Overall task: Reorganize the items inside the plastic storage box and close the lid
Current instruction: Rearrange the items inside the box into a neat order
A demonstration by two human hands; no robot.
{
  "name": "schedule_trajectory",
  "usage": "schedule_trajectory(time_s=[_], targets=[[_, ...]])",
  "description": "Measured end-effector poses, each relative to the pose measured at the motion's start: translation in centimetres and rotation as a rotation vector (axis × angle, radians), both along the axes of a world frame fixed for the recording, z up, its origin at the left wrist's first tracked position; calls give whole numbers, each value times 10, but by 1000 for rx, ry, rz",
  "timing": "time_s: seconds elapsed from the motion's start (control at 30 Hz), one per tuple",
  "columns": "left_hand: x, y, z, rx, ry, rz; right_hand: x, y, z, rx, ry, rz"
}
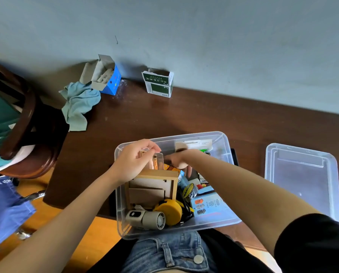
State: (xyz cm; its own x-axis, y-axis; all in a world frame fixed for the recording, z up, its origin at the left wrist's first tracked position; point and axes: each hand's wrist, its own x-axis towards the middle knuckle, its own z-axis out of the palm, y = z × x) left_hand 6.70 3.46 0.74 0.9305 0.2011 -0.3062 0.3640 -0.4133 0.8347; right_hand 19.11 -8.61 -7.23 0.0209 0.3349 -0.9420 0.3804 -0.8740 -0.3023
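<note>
You sit at a dark brown wooden table (204, 115) pushed against a pale grey-blue wall (184, 26). The clear plastic storage box (219, 138) sits at the table's near edge, against your lap, open and crowded with items. Its clear lid (302, 180) lies flat just to the right. Your left hand (133, 162) pinches a small clear case (156, 160) above a wooden frame (154, 186). Your right hand (181, 160) reaches into the box; its fingers are blurred, so their grip cannot be told. At the far edge stand a blue carton (110, 79) and a green carton (158, 83), beside a crumpled cloth (79, 103).
</note>
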Motion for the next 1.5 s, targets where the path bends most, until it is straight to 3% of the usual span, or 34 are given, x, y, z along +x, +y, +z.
schedule_trajectory(time_s=[0.2,0.37,0.47,0.57,0.73,0.8,1.03,1.33,1.5], targets=[[-1,1,-2,69,-18,-65,2,-5,4,-42,-124,203],[-1,2,-2,108,-28,-110,3,-18,5,-62,-238,155],[-1,1,-1,138,-16,-149,8,-25,5,-40,-301,76],[1,1,0,221,0,-208,6,-34,1,-73,-261,-16],[9,-2,1,420,32,-320,7,-51,-5,-63,-146,-371],[13,-2,-1,441,53,-349,4,-59,-7,-49,-136,-384],[16,-5,-7,534,63,-444,-23,-65,-19,284,-598,85],[17,-19,-1,601,16,-449,-27,-65,-14,366,-619,145],[15,-41,10,574,-145,-414,-23,-64,-7,369,-640,250]])
